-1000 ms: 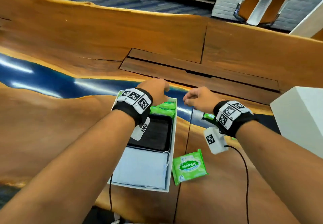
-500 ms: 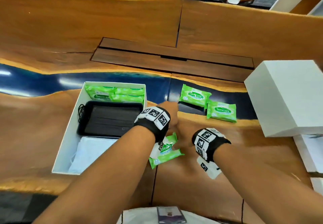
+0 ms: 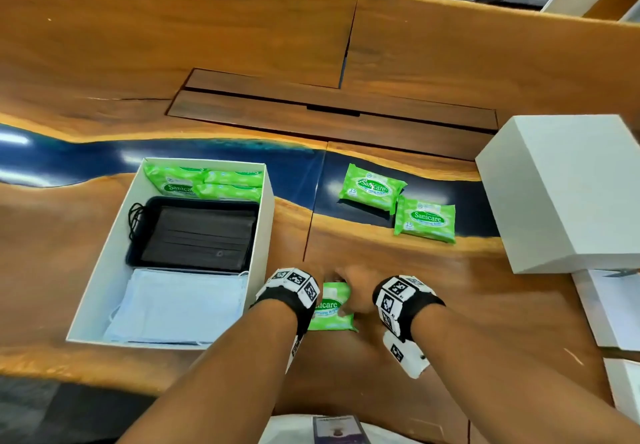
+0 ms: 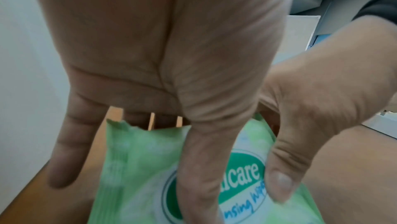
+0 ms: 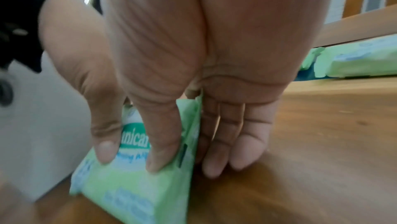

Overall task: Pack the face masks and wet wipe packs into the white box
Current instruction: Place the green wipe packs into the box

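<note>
White box [image 3: 104, 272] sat at left as before, masks and packs inside. Just right of it, the green wipe pack [image 3: 330, 306] had turned squarer on the wood; left hand [image 3: 320, 275] and right hand [image 3: 356, 287] now pinched it from either side, thumbs on top.

Both hands' fingers [image 3: 341, 279] blur over the half-hidden wipe pack [image 3: 330, 308].
</note>
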